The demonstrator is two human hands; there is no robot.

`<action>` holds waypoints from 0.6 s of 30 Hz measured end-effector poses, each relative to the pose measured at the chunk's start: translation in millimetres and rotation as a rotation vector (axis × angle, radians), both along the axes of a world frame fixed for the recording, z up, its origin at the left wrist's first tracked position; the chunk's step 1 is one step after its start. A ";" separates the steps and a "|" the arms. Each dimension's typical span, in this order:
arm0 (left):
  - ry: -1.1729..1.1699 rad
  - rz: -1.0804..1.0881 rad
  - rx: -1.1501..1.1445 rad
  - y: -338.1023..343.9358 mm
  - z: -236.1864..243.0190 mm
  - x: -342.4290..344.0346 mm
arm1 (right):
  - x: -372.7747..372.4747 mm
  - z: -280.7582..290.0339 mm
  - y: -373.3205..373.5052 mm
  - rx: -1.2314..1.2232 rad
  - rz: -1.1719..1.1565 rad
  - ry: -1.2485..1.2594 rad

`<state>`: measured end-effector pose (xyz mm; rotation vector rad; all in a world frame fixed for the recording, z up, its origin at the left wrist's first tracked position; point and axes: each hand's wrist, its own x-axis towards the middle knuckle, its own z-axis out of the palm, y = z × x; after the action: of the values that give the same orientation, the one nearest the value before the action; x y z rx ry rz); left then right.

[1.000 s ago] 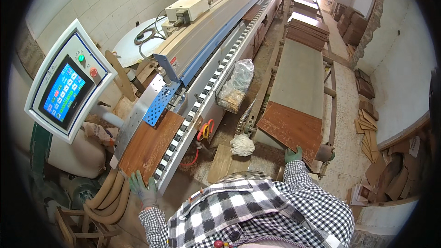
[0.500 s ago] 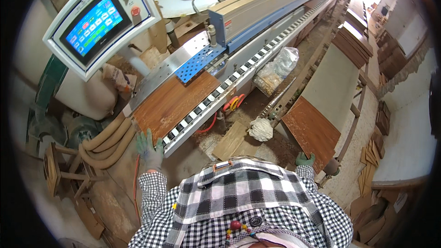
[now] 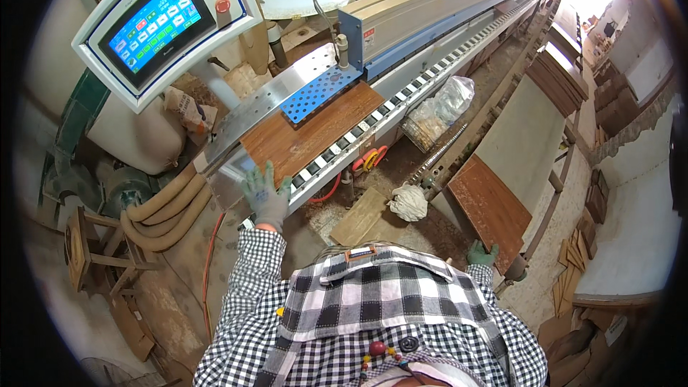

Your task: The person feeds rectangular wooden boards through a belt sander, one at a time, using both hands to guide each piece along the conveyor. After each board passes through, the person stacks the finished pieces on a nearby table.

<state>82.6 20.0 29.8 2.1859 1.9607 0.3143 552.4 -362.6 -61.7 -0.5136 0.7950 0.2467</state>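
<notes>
A reddish-brown wood-grain board point(image 3: 308, 132) lies on the feed track of a long machine, its far end beside the blue perforated plate point(image 3: 322, 93). My left hand point(image 3: 266, 193), in a grey-green work glove, rests at the board's near end with fingers spread. To the right, a second reddish-brown board point(image 3: 491, 208) lies on the near end of a long grey panel point(image 3: 523, 129). My right hand point(image 3: 481, 253), gloved in green, touches this board's near edge. Its fingers look stretched out, and part of the hand is hard to see.
A control panel point(image 3: 161, 29) with a lit screen stands at the upper left. The black-and-white chain track point(image 3: 373, 122) runs away along the machine. Between machine and panel lie a crumpled white cloth point(image 3: 408, 203) and a clear plastic bag point(image 3: 444, 107). Tan hoses point(image 3: 168, 215) coil at left.
My left hand has moved forward and right. The board beside it has slid further along the track, under the blue plate's edge. My right hand stays by the second board.
</notes>
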 end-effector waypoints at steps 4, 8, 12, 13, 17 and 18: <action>-0.028 -0.065 -0.005 15.0 -2.5 23.3 | 12.6 4.1 -10.5 0.025 0.139 -0.138; -0.248 -0.148 -0.008 27.7 -2.3 30.1 | 30.4 -11.5 -21.6 -0.026 0.236 -0.257; -0.346 -0.225 0.028 21.6 -3.0 23.1 | 13.2 1.4 -14.7 -0.027 0.292 -0.356; -0.370 -0.262 0.065 16.1 -5.5 19.2 | 6.3 9.8 -11.8 -0.032 0.337 -0.403; -0.383 -0.333 0.177 -18.5 -4.2 9.5 | -2.0 32.0 8.8 -0.008 0.594 -0.484; -0.382 -0.353 0.197 -28.9 0.9 7.4 | -1.4 31.6 17.0 0.021 0.688 -0.492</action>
<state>90.0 -8.9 30.7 2.3200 1.3680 0.8239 550.9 -345.6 -30.1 -0.7805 0.1130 0.7303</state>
